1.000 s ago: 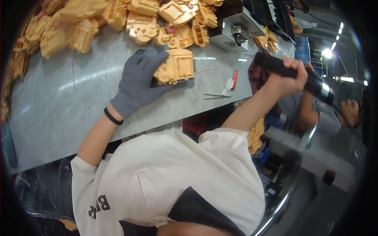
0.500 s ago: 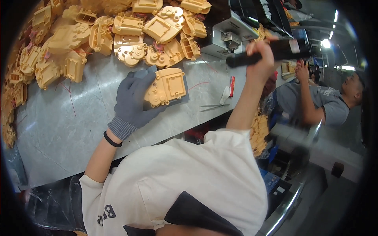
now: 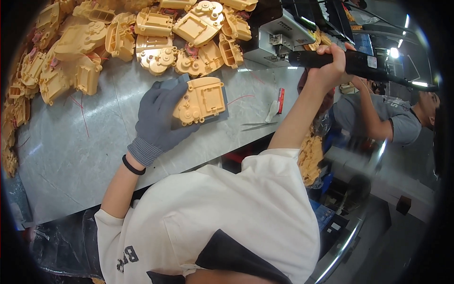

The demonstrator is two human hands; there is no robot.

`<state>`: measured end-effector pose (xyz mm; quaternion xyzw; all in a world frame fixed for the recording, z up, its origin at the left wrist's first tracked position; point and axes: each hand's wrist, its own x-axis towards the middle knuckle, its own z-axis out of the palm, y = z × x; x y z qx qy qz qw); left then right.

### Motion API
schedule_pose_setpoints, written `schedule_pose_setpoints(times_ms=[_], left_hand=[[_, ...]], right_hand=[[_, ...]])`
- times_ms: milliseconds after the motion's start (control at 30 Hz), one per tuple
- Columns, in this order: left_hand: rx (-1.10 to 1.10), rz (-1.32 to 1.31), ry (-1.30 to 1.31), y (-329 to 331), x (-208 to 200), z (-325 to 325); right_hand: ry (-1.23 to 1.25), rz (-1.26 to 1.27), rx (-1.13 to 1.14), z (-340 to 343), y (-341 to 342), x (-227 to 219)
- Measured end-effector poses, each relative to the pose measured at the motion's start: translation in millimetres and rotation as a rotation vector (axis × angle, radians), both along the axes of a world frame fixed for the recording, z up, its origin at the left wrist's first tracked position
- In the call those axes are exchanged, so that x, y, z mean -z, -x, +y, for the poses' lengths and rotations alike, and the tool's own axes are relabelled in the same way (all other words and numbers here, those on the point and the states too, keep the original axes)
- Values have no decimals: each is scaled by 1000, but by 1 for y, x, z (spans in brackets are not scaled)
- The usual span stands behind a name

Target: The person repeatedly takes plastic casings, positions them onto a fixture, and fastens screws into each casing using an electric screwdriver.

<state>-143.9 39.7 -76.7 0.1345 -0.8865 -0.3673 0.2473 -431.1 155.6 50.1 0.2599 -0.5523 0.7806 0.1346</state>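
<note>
On the black tool sits a white label.

your table is well lit, with a pale sheen on its top. lamps glare at upper right against a dimmer background. your held part looks fairly crisp; piled parts at upper left are hazy. fisheye bends straight edges, and the corners go black.

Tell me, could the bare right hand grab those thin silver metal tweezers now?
Probably not right away: the bare right hand is wrapped around a black cylindrical tool, though nothing appears to cover the thin silver metal tweezers.
</note>
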Motion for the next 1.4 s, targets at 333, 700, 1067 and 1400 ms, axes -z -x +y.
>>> schedule_pose_setpoints(times_ms=[333, 700, 1067, 1400], left_hand=[[3, -31, -35, 1, -2, 1], [-6, -4, -4, 3, -1, -1], [33, -54, -35, -1, -4, 1], [-35, 181, 79, 7, -42, -8]], right_hand=[[25, 16, -25, 1, 2, 1], [-104, -106, -14, 9, -33, 61], [-31, -139, 7, 22, -48, 48], [244, 116, -558, 28, -100, -10]])
